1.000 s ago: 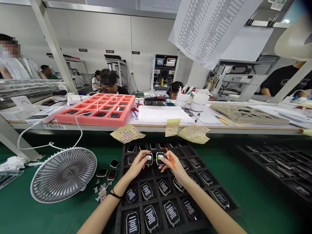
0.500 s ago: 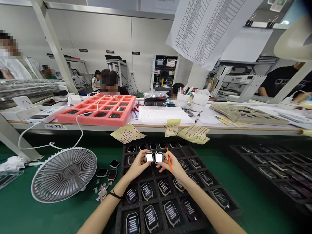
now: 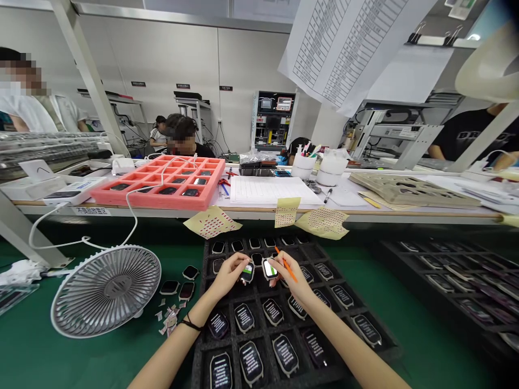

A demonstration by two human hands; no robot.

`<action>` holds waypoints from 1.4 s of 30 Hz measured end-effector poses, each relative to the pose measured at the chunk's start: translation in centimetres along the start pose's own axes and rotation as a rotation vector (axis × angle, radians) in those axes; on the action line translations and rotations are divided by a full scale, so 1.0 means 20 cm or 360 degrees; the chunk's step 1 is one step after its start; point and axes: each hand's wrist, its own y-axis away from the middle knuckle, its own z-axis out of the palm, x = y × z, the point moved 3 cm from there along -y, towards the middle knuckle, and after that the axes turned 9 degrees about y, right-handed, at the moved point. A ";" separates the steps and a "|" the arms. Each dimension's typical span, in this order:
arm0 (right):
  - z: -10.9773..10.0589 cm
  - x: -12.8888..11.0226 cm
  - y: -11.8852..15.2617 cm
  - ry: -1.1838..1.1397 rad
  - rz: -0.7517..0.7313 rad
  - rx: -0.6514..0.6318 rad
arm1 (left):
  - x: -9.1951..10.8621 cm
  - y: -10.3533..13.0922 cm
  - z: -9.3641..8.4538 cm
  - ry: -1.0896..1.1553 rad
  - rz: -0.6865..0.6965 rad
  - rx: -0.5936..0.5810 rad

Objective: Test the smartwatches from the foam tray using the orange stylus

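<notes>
My left hand (image 3: 234,272) grips a smartwatch without a strap (image 3: 247,272), its screen dark with a green band. In my right hand (image 3: 287,274) is a second smartwatch (image 3: 269,268) with a mostly white screen and some green; the thumb lies on its face. An orange pen-like stick (image 3: 287,265) is also tucked between the right fingers. Both hands are above a black foam tray (image 3: 259,344), whose compartments hold several watch bodies, many showing lines of white text, such as the watch (image 3: 244,317) below my left hand.
A round white fan (image 3: 107,292) stands at left, beside loose watches (image 3: 186,290) and small paper scraps (image 3: 170,321). Another black tray of watches (image 3: 458,292) lies at right. On the shelf above sit a pink foam tray (image 3: 162,201) and paper sheets (image 3: 271,190). People work beyond.
Both watch screens were plain white; now the left one is mostly dark with green and the right one shows some green. The watches have moved slightly lower, and the orange stick has tilted more.
</notes>
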 end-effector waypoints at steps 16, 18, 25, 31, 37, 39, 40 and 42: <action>0.00 -0.02 0.00 -0.0013 0.0034 0.0059 | -0.01 0.00 0.01 0.0046 0.0020 -0.0066; 0.00 -0.01 0.00 -0.0001 0.0026 0.0051 | -0.01 0.00 0.00 0.0048 0.0030 -0.0050; -0.01 0.06 -0.04 0.0026 -0.0032 -0.0074 | -0.02 -0.01 0.00 0.0027 0.0024 -0.0017; 0.00 0.06 -0.04 -0.0011 -0.0043 -0.0125 | -0.02 -0.01 0.01 0.0119 0.0044 -0.0105; 0.00 0.03 -0.02 -0.0048 -0.0010 -0.0087 | -0.02 0.00 0.01 0.0022 0.0054 -0.0108; 0.00 0.02 -0.01 -0.0050 0.0000 -0.0057 | -0.02 0.00 0.01 0.0028 0.0045 -0.0069; 0.00 0.01 -0.01 -0.0040 -0.0001 -0.0051 | -0.02 0.00 0.01 0.0032 0.0038 -0.0050; -0.01 0.01 0.00 -0.0016 -0.0008 -0.0054 | -0.02 -0.01 0.00 0.0032 0.0028 -0.0024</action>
